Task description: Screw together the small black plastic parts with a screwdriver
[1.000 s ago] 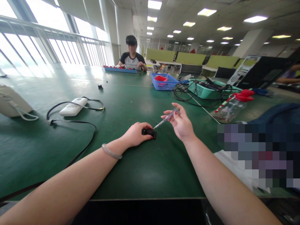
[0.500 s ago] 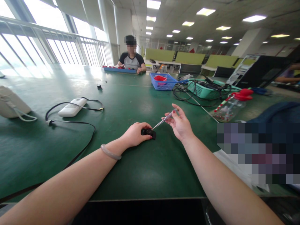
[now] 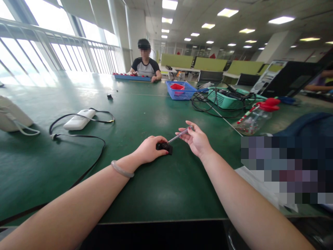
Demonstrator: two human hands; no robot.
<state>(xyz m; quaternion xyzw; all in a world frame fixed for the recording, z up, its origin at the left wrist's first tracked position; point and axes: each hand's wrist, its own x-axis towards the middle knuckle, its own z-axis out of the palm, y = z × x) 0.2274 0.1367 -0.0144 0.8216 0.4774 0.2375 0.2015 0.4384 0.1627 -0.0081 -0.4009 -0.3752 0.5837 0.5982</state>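
Observation:
On the green table (image 3: 145, 194), my left hand (image 3: 148, 149) is closed around a small black plastic part (image 3: 167, 148), with thumb and fingers on either side of it. My right hand (image 3: 199, 141) grips a slim screwdriver (image 3: 180, 135) with a shiny, see-through handle between thumb and fingertips. The screwdriver slants down to the left, and its tip meets the top of the black part near my left fingers. My left fingers cover some of the part, so its exact kind is hidden.
A white power bank (image 3: 79, 119) and a black cable (image 3: 100, 139) lie to the left. Farther back are a small black piece (image 3: 110, 96), a blue basket (image 3: 181, 93) and a green basket (image 3: 221, 100) with cables. A clear bottle (image 3: 256, 119) stands right. A person (image 3: 145, 66) sits opposite.
My right hand has lowered slightly and shifted a little left, so the screwdriver leans flatter. Its tip stays at the black part, and my left hand keeps its hold.

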